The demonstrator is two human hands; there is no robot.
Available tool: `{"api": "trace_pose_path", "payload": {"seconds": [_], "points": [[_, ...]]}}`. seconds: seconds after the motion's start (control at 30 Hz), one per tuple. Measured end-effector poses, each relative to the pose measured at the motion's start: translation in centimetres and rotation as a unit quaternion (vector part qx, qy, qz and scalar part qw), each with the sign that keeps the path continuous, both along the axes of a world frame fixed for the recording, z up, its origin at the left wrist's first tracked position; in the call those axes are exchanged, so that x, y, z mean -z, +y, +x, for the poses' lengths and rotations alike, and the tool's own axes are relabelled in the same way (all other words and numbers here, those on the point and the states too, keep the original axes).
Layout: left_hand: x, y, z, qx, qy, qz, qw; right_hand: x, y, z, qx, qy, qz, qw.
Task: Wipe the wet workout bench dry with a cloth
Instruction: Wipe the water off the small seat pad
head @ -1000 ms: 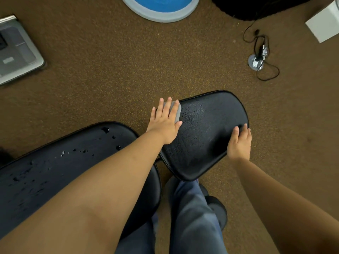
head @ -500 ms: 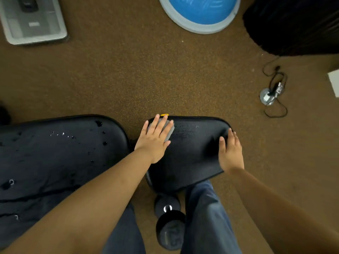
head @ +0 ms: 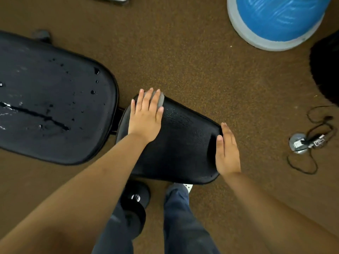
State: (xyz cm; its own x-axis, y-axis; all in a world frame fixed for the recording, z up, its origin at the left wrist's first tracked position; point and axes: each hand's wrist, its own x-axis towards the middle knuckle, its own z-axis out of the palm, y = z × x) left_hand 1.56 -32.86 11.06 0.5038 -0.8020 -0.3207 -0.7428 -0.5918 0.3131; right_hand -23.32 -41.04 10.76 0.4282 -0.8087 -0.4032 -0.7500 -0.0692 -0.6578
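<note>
Here the cloth (head: pixel 160 99) lies flat under the left hand (head: pixel 145 118).

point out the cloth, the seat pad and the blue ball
cloth (head: pixel 161 99), head view, grey edge past the fingertips
seat pad (head: pixel 183 143), head view, bare middle
blue ball (head: pixel 280 13), head view, blue dome

My arms are bare to the frame's bottom edge, no sleeves; dark blue trousers (head: pixel 181 222) at lower centre, a white shoe tip (head: pixel 189 187) showing.
</note>
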Motion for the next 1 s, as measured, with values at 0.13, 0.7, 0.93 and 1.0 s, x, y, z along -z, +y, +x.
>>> {"api": "trace_pose_path", "payload": {"seconds": [0.13,0.7,0.93,1.0], "points": [[1.1,-0.9,-2.9,-0.069,-0.039,-0.071,0.994,0.7,0.0,-0.6,0.050,-0.073,0.000,0.996],[1.0,8.9,-12.2,0.131,-0.031,-0.033,0.990,2.5,1.0,-0.2,0.035,-0.064,-0.079,0.994],[0.7,11.4,-5.5,-0.012,-0.044,-0.018,0.999,2.7,1.1,0.0,0.026,-0.043,-0.102,0.994],[0.9,10.2,-4.0,-0.025,-0.048,-0.032,0.998,2.6,1.1,-0.1,0.027,-0.046,-0.105,0.993]]}}
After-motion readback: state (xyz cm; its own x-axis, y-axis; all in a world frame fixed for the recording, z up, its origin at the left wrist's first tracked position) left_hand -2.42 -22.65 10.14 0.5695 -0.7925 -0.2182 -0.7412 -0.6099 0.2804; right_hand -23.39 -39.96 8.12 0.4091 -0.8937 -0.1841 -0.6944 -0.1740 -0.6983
